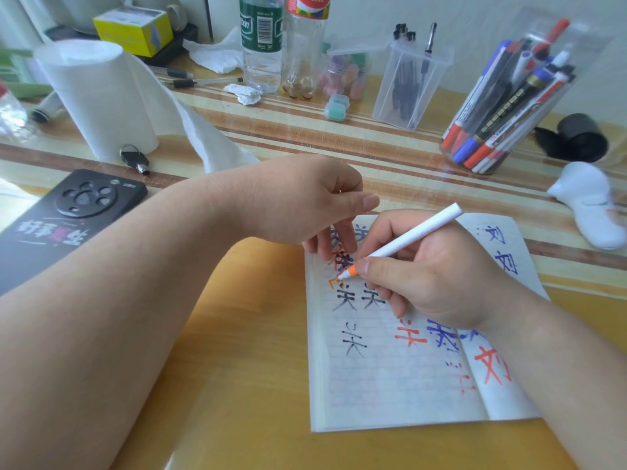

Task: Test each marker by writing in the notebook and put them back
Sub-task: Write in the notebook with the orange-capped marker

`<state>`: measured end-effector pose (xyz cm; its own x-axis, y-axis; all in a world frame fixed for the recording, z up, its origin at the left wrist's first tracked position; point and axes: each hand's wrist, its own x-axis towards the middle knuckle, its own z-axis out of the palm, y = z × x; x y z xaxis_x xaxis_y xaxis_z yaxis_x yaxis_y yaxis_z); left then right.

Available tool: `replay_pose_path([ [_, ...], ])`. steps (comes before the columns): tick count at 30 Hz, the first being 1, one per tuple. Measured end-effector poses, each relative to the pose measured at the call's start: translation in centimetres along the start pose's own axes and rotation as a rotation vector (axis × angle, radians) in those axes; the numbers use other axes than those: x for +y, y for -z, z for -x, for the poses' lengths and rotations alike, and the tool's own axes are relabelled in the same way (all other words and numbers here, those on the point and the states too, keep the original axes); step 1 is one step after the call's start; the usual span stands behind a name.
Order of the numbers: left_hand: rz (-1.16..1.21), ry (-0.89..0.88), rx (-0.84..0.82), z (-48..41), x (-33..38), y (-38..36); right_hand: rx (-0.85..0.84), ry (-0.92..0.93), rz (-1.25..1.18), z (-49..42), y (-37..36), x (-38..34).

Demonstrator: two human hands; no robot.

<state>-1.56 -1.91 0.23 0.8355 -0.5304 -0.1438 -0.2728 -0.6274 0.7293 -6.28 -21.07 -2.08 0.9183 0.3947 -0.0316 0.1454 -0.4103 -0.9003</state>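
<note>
An open lined notebook (380,385) lies on the table with black, red, blue and orange characters on its pages. My right hand (431,276) grips a white marker (410,239) with an orange tip, and the tip touches the left page beside a fresh orange stroke. My left hand (305,201) rests on the notebook's top left corner, fingertips pressing the page, fingers curled. A clear jar of markers (509,106) with red, blue and black caps stands at the back right.
A black box (64,215) lies at the left with keys (135,159) and a paper towel roll (98,96) behind it. Two bottles (281,42), a clear pen holder (410,79), a black cap (582,137) and a white object (590,205) stand along the back and right.
</note>
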Motion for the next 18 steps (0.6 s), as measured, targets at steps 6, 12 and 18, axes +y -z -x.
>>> replay_pose_path([
  [6, 0.014, 0.000, -0.008, 0.00, 0.08, -0.03, -0.047, -0.003, -0.005, 0.20, -0.09, -0.50],
  [12, 0.009, 0.003, -0.011, 0.00, 0.12, -0.02, -0.061, 0.002, -0.030, 0.20, 0.04, -0.34],
  [18, 0.013, 0.002, 0.004, 0.01, 0.00, -0.06, -0.030, -0.008, -0.051, 0.18, -0.02, -0.15],
])
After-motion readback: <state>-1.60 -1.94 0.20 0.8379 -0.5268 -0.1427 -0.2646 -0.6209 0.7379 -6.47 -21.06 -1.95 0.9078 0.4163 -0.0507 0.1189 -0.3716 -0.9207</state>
